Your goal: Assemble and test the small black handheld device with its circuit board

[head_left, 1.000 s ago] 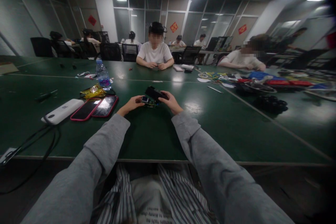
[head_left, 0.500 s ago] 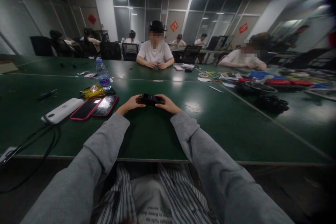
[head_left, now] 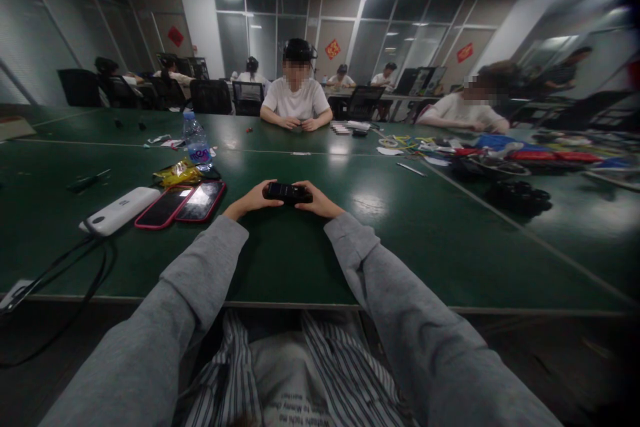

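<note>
Compared with a second ago, when the right hand (head_left: 316,197) tilted a black cover above a green circuit board in the left hand (head_left: 254,199), the cover has come down level, and a single dark block, the black device (head_left: 286,192), now spans both hands. Each grip is pinched on it: the left on its left end, the right on its right end, thumbs along the near side, so the device lies directly between the two, its middle uncovered. It sits over the table (head_left: 295,267); whether its underside touches the surface, I cannot tell. Near the left forearm lie two pink-edged phones (head_left: 201,201) and a white power bank (head_left: 120,211), with a yellow wrapper (head_left: 180,172) just beyond the phones and a plastic bottle (head_left: 197,147) standing beside it.
</note>
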Demonstrator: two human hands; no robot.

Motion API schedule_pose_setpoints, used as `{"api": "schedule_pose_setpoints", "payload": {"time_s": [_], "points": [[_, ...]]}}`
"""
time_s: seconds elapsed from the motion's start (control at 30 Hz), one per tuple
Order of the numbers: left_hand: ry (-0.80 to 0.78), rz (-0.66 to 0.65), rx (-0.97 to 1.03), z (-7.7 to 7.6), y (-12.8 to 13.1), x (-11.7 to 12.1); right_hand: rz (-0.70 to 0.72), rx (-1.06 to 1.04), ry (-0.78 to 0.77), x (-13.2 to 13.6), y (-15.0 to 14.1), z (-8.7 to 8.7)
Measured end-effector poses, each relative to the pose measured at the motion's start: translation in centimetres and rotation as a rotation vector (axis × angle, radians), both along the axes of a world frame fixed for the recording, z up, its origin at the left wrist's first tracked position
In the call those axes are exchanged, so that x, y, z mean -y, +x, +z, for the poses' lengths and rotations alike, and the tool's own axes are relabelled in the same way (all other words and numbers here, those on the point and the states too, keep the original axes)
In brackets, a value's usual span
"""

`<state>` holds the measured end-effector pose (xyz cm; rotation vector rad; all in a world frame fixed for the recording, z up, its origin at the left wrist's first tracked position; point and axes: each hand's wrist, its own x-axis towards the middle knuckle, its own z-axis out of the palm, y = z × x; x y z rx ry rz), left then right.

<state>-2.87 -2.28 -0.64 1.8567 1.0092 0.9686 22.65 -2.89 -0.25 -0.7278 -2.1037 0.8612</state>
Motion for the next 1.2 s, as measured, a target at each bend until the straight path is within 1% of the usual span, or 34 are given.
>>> {"api": "schedule_pose_setpoints", "payload": {"time_s": [0.1,0.27,0.47,0.63,0.7,0.87,1.07,1.2], "points": [[-0.018,0.015,-0.034,0.7,0.1,0.7,0.01,-0.019,-0.015,0.1,-0.1,0.1],[-0.057,0.042,-0.065,1.5,0.5,1.3,0.047,-0.07,-0.106,0.1,-0.2,0.0],[-0.091,0.108,-0.041,1.2,1.1,0.8,0.06,-0.106,-0.124,0.2,-0.6,0.1],[-0.052,0.142,-0.026,1.0,1.5,1.0,0.069,-0.111,-0.138,0.3,-0.6,0.1],[-0.04,0.149,-0.021,1.1,1.7,1.2,0.044,-0.113,-0.152,0.5,-0.7,0.1],[-0.018,0.152,-0.007,1.1,1.9,1.5,-0.097,-0.165,-0.251,0.9,-1.0,0.2],[-0.028,0.149,0.01,0.7,2.1,1.4,-0.128,-0.226,-0.298,0.9,-1.4,0.2],[-0.048,0.143,0.024,0.8,2.1,1.5,-0.143,-0.257,-0.357,1.1,-1.4,0.3]]}}
